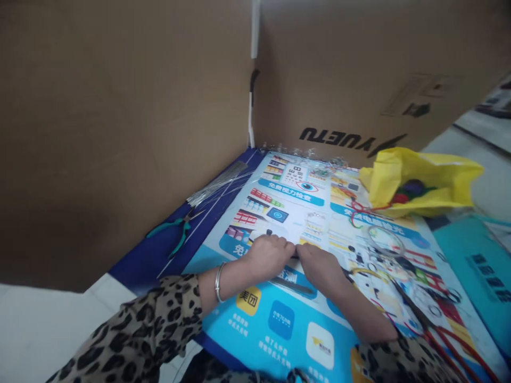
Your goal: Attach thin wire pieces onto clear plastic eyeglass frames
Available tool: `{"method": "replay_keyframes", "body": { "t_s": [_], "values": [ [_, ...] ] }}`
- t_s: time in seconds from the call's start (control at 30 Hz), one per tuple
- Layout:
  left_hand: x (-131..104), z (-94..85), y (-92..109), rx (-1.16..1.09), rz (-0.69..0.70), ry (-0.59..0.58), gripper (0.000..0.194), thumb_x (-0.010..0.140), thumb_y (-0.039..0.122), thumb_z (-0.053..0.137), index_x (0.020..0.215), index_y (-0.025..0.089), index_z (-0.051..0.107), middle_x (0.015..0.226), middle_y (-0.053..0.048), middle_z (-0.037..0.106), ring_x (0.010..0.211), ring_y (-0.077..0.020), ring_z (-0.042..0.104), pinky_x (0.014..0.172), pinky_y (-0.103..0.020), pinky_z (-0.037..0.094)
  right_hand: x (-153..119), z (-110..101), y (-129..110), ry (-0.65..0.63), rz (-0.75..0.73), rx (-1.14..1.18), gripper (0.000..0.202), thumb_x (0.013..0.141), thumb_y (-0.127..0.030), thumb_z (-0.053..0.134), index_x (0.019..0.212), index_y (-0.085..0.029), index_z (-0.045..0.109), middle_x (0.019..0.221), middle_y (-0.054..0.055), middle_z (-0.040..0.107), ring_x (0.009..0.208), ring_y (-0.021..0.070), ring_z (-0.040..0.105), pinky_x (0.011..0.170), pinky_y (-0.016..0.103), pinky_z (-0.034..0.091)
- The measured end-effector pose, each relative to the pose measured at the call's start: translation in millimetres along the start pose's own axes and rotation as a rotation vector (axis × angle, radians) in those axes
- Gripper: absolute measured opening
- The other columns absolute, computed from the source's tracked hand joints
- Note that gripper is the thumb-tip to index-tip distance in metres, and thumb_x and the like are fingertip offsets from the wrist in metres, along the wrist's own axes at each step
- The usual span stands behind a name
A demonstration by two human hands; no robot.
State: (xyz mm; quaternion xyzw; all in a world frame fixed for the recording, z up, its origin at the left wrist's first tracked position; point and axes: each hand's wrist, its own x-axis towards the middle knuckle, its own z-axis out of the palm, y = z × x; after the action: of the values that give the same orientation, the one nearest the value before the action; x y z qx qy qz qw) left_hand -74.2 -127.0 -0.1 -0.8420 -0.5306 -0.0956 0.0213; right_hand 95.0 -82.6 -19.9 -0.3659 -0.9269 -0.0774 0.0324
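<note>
My left hand (271,258), with a silver bangle at the wrist, is closed with its fingers curled over the printed poster sheet (275,223). Touching or nearly touching it at the fingertips, my right hand (321,268) is closed too. A small dark bit shows between the two hands; the fingers hide the rest, and its kind cannot be made out. Beneath them, a dark slim strip (295,287) lies on the sheet, blurred. Teal-handled pliers (181,231) rest to the left, beside a bundle of thin straight wires (217,183).
Cardboard walls (131,122) stand at the left and back. To the right are an open yellow bag (423,186) with coloured contents, a wire coil (385,242), red-handled scissors (439,332), several small rings and a teal packet (479,271). Clear plastic bits (319,165) lie at the back.
</note>
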Motion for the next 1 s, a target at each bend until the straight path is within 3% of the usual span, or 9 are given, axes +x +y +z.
{"method": "replay_keyframes", "body": {
  "t_s": [0.37, 0.57, 0.83, 1.0],
  "values": [
    [1, 0.0, 13, 0.028, 0.003, 0.104, 0.009, 0.08, 0.015, 0.049, 0.087, 0.011, 0.053, 0.077, -0.01, 0.062, 0.07, -0.0237, 0.059, 0.058, -0.036, 0.043, -1, 8, 12, 0.125, -0.087, 0.1, 0.016, 0.082, -0.016, 0.037, 0.076, -0.019, 0.052, 0.068, 0.002, 0.058, 0.064, 0.0168, 0.058, 0.055, 0.025, 0.038],
    [0, 1.7, 10, -0.004, 0.008, 0.125, 0.008, 0.079, 0.014, 0.049, 0.083, 0.011, 0.055, 0.076, -0.01, 0.063, 0.067, -0.0236, 0.06, 0.056, -0.036, 0.043, -3, 10, 13, 0.113, -0.115, 0.105, 0.021, 0.085, -0.019, 0.034, 0.074, -0.019, 0.051, 0.066, 0.002, 0.057, 0.061, 0.0154, 0.058, 0.053, 0.024, 0.035],
    [-1, 3.5, -14, -0.164, 0.039, -0.051, 0.012, 0.078, 0.018, 0.049, 0.088, 0.019, 0.055, 0.08, -0.003, 0.066, 0.072, -0.0202, 0.062, 0.052, -0.028, 0.042, -4, 5, 7, 0.051, -0.11, 0.062, 0.026, 0.088, -0.025, 0.034, 0.071, -0.019, 0.052, 0.063, 0.0, 0.057, 0.059, 0.0133, 0.056, 0.051, 0.025, 0.027],
    [2, 5.5, -16, -0.167, 0.03, -0.131, 0.016, 0.078, 0.017, 0.046, 0.092, 0.02, 0.054, 0.086, -0.004, 0.066, 0.077, -0.0208, 0.063, 0.056, -0.027, 0.043, -3, -3, 2, 0.014, -0.089, 0.035, 0.022, 0.087, -0.02, 0.035, 0.074, -0.018, 0.053, 0.065, 0.0, 0.059, 0.06, 0.0121, 0.056, 0.05, 0.027, 0.022]
  ]
}}
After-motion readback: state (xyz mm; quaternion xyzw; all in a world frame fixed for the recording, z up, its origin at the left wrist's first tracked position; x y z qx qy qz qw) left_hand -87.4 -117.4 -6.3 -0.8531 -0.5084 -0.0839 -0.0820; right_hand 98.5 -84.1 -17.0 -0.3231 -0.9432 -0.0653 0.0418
